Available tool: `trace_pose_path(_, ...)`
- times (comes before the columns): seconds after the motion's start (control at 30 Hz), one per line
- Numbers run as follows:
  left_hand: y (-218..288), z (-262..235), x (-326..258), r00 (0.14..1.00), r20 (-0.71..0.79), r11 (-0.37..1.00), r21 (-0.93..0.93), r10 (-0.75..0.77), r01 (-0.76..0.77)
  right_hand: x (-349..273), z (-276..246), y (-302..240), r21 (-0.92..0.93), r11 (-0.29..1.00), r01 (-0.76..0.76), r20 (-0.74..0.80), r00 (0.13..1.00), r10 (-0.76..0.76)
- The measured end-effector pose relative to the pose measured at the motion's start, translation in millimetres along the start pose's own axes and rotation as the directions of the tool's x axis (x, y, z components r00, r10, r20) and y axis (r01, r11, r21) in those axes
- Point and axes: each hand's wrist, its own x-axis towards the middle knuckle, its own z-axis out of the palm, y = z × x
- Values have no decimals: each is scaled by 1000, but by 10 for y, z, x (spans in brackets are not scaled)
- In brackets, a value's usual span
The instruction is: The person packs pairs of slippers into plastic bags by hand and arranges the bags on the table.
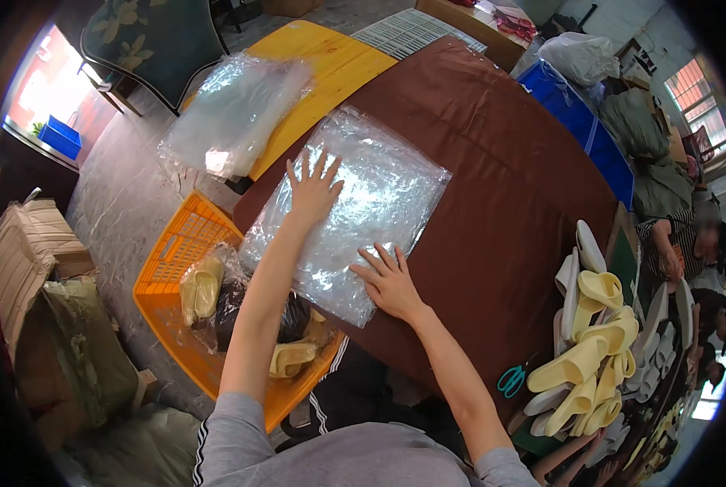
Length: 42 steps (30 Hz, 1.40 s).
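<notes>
**Both hands flat on a stack of clear plastic bags**

Head view: left hand (pixel 312 191) lies open, fingers spread, palm down near the far part of the stack of clear plastic bags (pixel 355 207). Right hand (pixel 391 282) is also open and flat, pressing the near corner of the same stack. Neither hand grips anything. The stack lies under both hands on the brown tabletop (pixel 501 178), tilted diagonally, with its near-left edge reaching the table's edge.

Doing this well, as a judgement: keep the palms flat and the pressure even, since the film looks slippery and crinkled. Sliding outward from the middle should push out air without shifting the layers. Watch the overhanging edge left of the left hand, where the sheets could slip off toward the crate.

Surface and room: brown cloth covers the tabletop, smooth, few folds. Left of and below the left arm sits an orange crate (pixel 168 260) holding bagged yellow slippers (pixel 202 288) and dark items. Beyond the left hand, a yellow board (pixel 330 61) carries another loose heap of plastic (pixel 233 109). Right of the right hand, well apart, lies a pile of pale yellow slippers (pixel 590 349) with teal scissors (pixel 510 380) beside it. Blue bin (pixel 582 122) at the far right. Other people sit at the right edge. Stone-look floor, cluttered workshop.
</notes>
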Motion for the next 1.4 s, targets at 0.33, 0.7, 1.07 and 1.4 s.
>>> trace_pose_path(0.33, 130, -24, 499, 979, -169, 989, -78, 115, -129, 39, -47, 69, 5, 997, -76, -2, 997, 76)
trace_pose_path(0.7, -197, 235, 544, 994, -80, 991, -103, 73, -81, 84, 12, -79, -2, 997, -79, 2, 997, 79)
trace_pose_path(1.07, -661, -660, -1497, 976, 81, 975, -71, -204, 210, 51, 29, -4, 9, 998, -68, -68, 995, 68)
trace_pose_path(1.4, -677, -282, -1683, 954, -189, 908, -394, -232, 143, -145, -48, -689, -19, 999, 33, 34, 999, -32)
